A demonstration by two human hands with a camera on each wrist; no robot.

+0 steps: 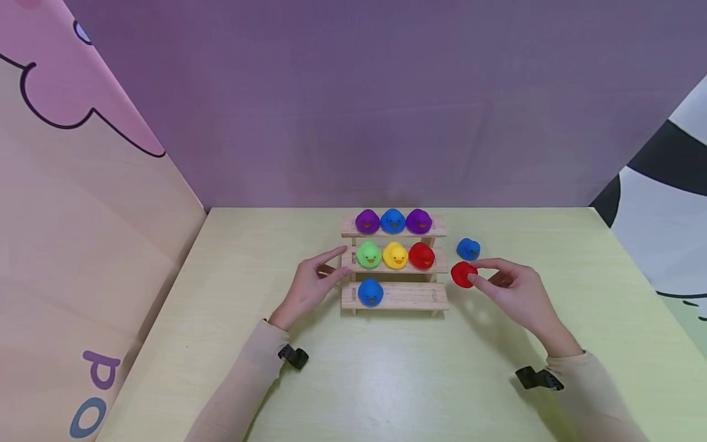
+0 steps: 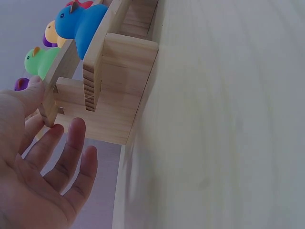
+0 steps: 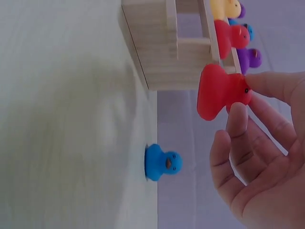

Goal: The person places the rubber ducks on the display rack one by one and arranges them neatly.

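A three-tier wooden stand (image 1: 414, 297) is on the table, and my left hand (image 1: 310, 281) holds the left end of its middle tier between thumb and fingers. Off the stand's right side, my right hand (image 1: 513, 294) pinches a red rubber duck (image 3: 214, 93) by its head, raised above the table. Behind that hand, a blue rubber duck (image 1: 468, 249) stands on the table. The top tier bears purple, blue and purple ducks. Green, yellow and red ducks (image 1: 422, 256) sit on the middle tier. One blue duck (image 1: 370, 293) is at the bottom tier's left.
The pale table (image 1: 375, 380) reaches back to a purple backdrop (image 1: 353, 110). A printed pink and cream panel (image 1: 83, 215) rises on the left, and a black-and-white one (image 1: 663, 221) on the right. Each wrist wears a small black camera (image 1: 294, 356).
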